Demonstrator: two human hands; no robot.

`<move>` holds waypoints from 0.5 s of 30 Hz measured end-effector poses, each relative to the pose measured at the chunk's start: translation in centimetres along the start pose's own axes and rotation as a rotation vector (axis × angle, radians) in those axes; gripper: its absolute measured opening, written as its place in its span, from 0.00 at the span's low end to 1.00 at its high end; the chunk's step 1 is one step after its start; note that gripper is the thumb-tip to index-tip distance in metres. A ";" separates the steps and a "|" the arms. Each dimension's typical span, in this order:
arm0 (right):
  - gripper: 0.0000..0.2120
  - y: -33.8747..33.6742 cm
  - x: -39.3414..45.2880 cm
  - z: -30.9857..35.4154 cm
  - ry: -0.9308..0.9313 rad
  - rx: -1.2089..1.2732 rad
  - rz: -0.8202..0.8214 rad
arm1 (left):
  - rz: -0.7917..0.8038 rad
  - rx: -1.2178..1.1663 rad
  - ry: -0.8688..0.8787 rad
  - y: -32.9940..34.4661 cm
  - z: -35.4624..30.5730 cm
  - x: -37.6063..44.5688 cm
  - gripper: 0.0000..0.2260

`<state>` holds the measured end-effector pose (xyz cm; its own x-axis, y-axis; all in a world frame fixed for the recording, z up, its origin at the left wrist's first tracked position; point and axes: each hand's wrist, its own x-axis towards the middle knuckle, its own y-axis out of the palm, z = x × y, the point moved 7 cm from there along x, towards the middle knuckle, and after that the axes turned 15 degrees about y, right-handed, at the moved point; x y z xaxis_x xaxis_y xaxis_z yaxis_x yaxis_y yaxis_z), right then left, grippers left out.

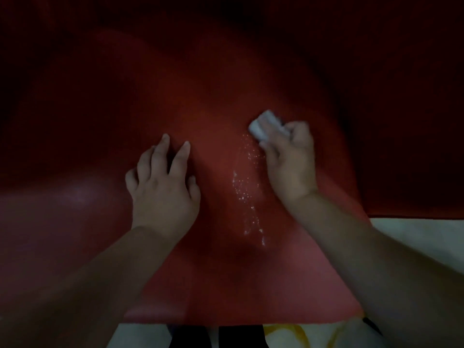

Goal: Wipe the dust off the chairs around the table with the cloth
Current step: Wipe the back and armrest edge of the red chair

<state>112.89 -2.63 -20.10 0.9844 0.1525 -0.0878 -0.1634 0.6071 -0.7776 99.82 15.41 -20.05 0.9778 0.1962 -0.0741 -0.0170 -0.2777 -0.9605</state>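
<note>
My right hand (288, 156) curls around a small white cloth (267, 125) and holds it on the red chair (125, 121) seat. My left hand (162, 182) is flat on the seat with fingers spread. Little shiny wet spots (247, 187) sit between my hands.

the chair seat (221, 101) fills most of the frame, from the upper edge down to near the bottom. the left hand (163, 187) rests on the seat left of centre, fingers spread toward the top of the frame. the right hand (291, 162) lies on the seat right of centre, with the cloth (266, 125) at its upper end, touching the seat. between the two hands a trail of specks (247, 187) runs down the seat from just below the cloth toward lower centre. the floor (421, 237) shows at the lower right and along the bottom edge, beyond the seat's rim.
</note>
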 end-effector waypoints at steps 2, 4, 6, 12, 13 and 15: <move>0.20 0.2 -2.0 0.2 -0.090 0.028 0.050 | 0.015 -0.003 -0.012 0.1 0.0 0.1 0.26; 0.19 -0.5 -0.9 -0.2 -0.076 0.064 0.051 | 0.028 0.000 -0.012 0.1 0.0 0.1 0.27; 0.19 -1.2 2.2 0.0 -0.049 0.055 -0.025 | 0.027 0.012 -0.004 0.1 0.1 0.0 0.27; 0.19 1.4 5.0 2.2 -0.074 -0.063 0.032 | 0.007 0.018 0.003 0.3 0.0 -0.1 0.27; 0.19 1.4 3.5 2.3 -0.126 -0.067 0.062 | 0.007 0.016 0.002 0.3 0.0 -0.1 0.27; 0.18 1.3 -0.4 1.8 -0.241 -0.067 0.145 | 0.015 0.007 -0.001 0.2 0.1 -0.1 0.27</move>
<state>112.12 -0.46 -19.93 0.9061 0.4193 -0.0569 -0.2886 0.5142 -0.8076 99.67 15.42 -20.25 0.9771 0.1935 -0.0885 -0.0328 -0.2740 -0.9612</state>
